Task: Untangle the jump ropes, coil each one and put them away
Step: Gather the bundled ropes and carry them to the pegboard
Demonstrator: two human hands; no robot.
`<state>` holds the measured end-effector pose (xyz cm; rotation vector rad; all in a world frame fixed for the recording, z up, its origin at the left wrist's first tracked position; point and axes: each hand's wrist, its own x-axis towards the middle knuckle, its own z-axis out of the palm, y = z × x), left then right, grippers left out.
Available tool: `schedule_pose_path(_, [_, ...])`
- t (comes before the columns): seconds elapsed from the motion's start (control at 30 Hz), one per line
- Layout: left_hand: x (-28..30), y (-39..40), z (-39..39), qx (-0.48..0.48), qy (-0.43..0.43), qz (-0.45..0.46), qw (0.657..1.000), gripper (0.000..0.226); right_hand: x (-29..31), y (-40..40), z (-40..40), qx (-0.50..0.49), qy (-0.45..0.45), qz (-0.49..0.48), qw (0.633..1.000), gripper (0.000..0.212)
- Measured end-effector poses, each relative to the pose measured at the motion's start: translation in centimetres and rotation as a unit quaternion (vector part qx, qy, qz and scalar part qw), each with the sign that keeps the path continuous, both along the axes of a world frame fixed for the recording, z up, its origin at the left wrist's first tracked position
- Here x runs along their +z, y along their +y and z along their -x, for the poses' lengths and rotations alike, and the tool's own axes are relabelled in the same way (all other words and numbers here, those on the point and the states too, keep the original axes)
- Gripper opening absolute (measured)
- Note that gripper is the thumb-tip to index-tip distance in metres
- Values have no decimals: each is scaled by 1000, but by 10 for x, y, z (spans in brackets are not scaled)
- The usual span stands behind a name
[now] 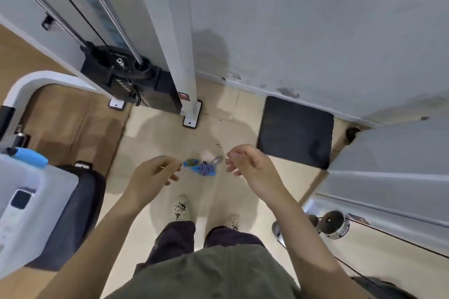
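Note:
A small tangled bundle of jump ropes (202, 168) lies on the cream floor in front of my feet. It shows blue handles, a purple-and-white braided cord, a green piece at its left end and a grey loop at its right. My left hand (153, 173) hovers in the air left of the bundle, fingers loosely curled, with its fingertips overlapping the green end in the picture. My right hand (246, 162) hovers to the right of the bundle, fingers also relaxed and curled. Neither hand visibly holds anything.
A white cable machine post (181, 56) and a black weight stack (126, 75) stand ahead on the left. A black mat (295, 131) lies by the wall. A black bag (73, 213) sits at left, and a chrome-and-black weight (334, 224) at right.

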<state>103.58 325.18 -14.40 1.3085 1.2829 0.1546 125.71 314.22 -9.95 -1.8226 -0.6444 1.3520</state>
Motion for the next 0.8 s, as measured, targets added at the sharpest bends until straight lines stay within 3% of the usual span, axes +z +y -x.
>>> schedule_pose_path(0.07, [-30, -3, -7, -4, 7, -1, 1000, 12, -39, -2, -1, -28, 19, -8, 999, 10])
schedule_pose_path(0.17, [-119, 0, -28, -1, 11, -2, 1000, 7, -145, -5, -10, -53, 33, 0, 998, 8])
schedule_pose_path(0.27, [-256, -1, -53, 28, 43, -16, 999, 3, -288, -8, -16, -84, 53, 35, 994, 5])
schedule_pose_path(0.4, [-457, -8, -78, 39, 93, 9, 995, 20, -488, -16, -17, -118, 66, 89, 987, 4])
schedule_pose_path(0.57, [-640, -8, -77, -32, 127, -64, 989, 37, -683, -18, -11, -100, 91, 184, 974, 40])
schedule_pose_path(0.67, [-723, 9, -63, -89, 236, -75, 965, 84, -765, -7, -4, -74, 88, 228, 967, 62])
schedule_pose_path(0.73, [-757, 20, -60, -89, 276, -73, 954, 90, -806, 4, -3, -97, 37, 234, 967, 51])
schedule_pose_path(0.8, [-768, 25, -66, -83, 287, -49, 953, 79, -832, 10, -5, -117, -13, 207, 971, 32])
